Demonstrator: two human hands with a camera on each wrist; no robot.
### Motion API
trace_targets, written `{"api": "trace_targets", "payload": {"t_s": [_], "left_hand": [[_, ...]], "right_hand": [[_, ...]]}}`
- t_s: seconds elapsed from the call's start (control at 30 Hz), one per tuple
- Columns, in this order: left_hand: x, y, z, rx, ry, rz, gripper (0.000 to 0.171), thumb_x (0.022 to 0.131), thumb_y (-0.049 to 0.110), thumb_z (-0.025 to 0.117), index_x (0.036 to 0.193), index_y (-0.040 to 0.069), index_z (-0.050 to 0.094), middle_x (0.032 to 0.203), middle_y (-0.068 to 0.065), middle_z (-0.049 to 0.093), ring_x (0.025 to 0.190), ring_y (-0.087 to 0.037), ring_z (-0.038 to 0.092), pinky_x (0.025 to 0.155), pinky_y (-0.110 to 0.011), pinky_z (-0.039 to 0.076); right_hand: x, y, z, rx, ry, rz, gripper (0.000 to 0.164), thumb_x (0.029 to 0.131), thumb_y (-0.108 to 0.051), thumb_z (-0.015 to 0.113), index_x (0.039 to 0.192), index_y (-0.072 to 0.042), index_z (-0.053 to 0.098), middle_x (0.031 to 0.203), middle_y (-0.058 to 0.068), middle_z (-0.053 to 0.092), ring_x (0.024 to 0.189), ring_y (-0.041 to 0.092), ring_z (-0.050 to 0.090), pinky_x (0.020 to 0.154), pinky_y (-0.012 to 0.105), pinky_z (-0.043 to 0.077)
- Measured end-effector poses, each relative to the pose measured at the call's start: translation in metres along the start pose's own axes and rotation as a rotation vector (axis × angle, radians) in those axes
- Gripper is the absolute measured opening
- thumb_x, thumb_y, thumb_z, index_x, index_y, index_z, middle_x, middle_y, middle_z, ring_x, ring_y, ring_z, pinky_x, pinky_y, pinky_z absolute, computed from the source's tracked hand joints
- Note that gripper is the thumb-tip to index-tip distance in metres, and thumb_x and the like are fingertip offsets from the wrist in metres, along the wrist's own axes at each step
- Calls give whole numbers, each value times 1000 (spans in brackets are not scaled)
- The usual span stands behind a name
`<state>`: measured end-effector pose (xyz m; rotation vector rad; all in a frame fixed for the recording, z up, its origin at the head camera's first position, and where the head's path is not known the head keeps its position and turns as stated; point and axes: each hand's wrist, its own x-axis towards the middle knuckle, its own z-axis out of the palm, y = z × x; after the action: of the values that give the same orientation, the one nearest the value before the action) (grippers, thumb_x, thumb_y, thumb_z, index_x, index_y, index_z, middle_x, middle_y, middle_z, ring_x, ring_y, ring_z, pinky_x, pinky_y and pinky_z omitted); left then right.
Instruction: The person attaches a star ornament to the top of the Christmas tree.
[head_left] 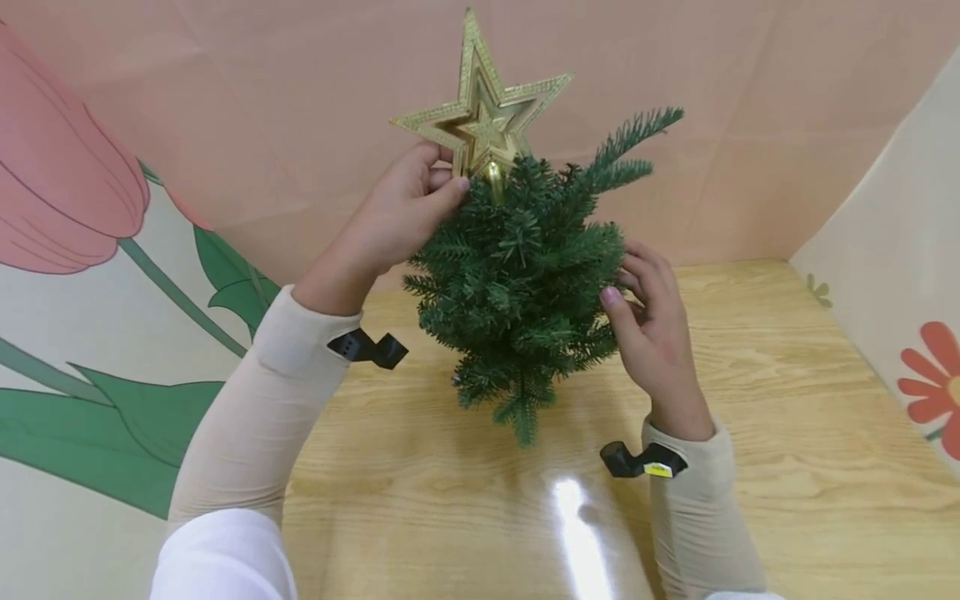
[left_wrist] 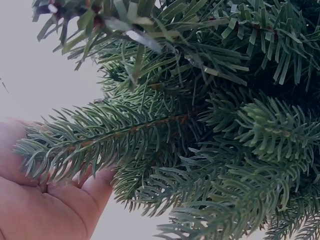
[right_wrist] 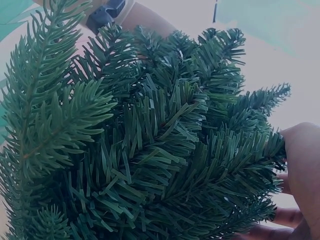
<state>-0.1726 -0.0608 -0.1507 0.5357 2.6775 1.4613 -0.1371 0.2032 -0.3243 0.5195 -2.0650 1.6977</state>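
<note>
A small artificial Christmas tree (head_left: 517,275) with dense green needles stands over the wooden table, its base hidden below the branches. At its top sits a gold star tree topper (head_left: 487,125), leaning a little, its shiny stem among the upper twigs. My left hand (head_left: 408,196) pinches the star's lower left point between thumb and fingers; the left wrist view shows that hand (left_wrist: 55,205) beside a needled branch (left_wrist: 120,132), without the star. My right hand (head_left: 652,321) holds the tree's right side. In the right wrist view its thumb (right_wrist: 305,160) lies at a branch tip, fingers below.
Light wood-grain table (head_left: 420,500) lies underneath, with a bright reflection near the front. Behind it hangs a pink backdrop (head_left: 300,100). Painted tulips and leaves cover the left panel (head_left: 90,450); a red flower (head_left: 930,375) marks the right one. Long twigs (head_left: 637,137) stick out at upper right.
</note>
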Motion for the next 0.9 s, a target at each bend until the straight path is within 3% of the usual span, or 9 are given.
{"api": "trace_targets", "payload": {"t_s": [0.1,0.17,0.3,0.37,0.53,0.63,0.73,0.8,0.9], "left_hand": [[0,0,-1,4,-11,15,37,105,18,44,137,2,37,63,-1,34,47,-13,25,50,-29,24],[0,0,-2,7,-16,14,36,105,19,44,137,3,39,68,-2,45,49,-13,26,51,-30,25],[2,0,-2,0,-18,-4,36,105,18,45,137,3,41,106,-6,66,57,-12,34,55,-31,29],[2,0,-2,-13,-7,-4,38,105,18,45,139,4,40,124,-6,63,62,-13,36,58,-31,31],[1,-1,0,-54,20,47,43,104,15,46,146,5,37,135,-8,57,88,-11,51,73,-28,40],[0,-2,1,-69,43,87,41,104,15,46,143,5,41,124,-7,63,85,-12,49,78,-28,41],[1,-2,2,-95,68,111,39,104,17,47,141,6,44,103,-4,63,71,-12,42,78,-30,42],[2,-2,3,-116,87,117,38,104,19,47,140,8,46,84,-4,56,62,-14,35,68,-32,40],[4,-3,4,-162,118,125,36,104,20,47,139,11,49,74,-2,51,54,-16,28,55,-31,33]], "right_hand": [[0,-1,1,-4,3,-17,41,99,-10,55,139,-3,50,149,-3,37,124,30,50,89,20,46],[0,-2,1,-6,5,-30,40,99,-8,54,138,-1,50,149,1,37,123,31,51,88,20,46],[-1,-3,1,-10,5,-48,39,100,-5,51,137,5,48,149,10,36,123,34,50,89,20,47],[-1,-3,1,-12,7,-50,39,100,-6,51,137,4,49,149,9,36,123,33,51,89,20,47],[-1,-1,0,-15,7,-60,39,100,-9,54,138,-5,51,149,3,37,122,28,52,88,21,47],[-2,2,0,-9,5,-68,39,100,-11,54,139,-6,51,149,3,36,122,29,52,88,21,47],[-2,3,0,-11,5,-67,39,100,-11,54,139,-6,51,149,2,37,122,29,51,89,22,47],[-2,3,-1,-16,5,-61,39,100,-12,54,139,-7,51,149,1,37,122,28,51,89,22,47],[-2,2,-1,-20,6,-53,39,100,-13,54,139,-8,51,149,0,36,122,28,51,89,22,47]]}}
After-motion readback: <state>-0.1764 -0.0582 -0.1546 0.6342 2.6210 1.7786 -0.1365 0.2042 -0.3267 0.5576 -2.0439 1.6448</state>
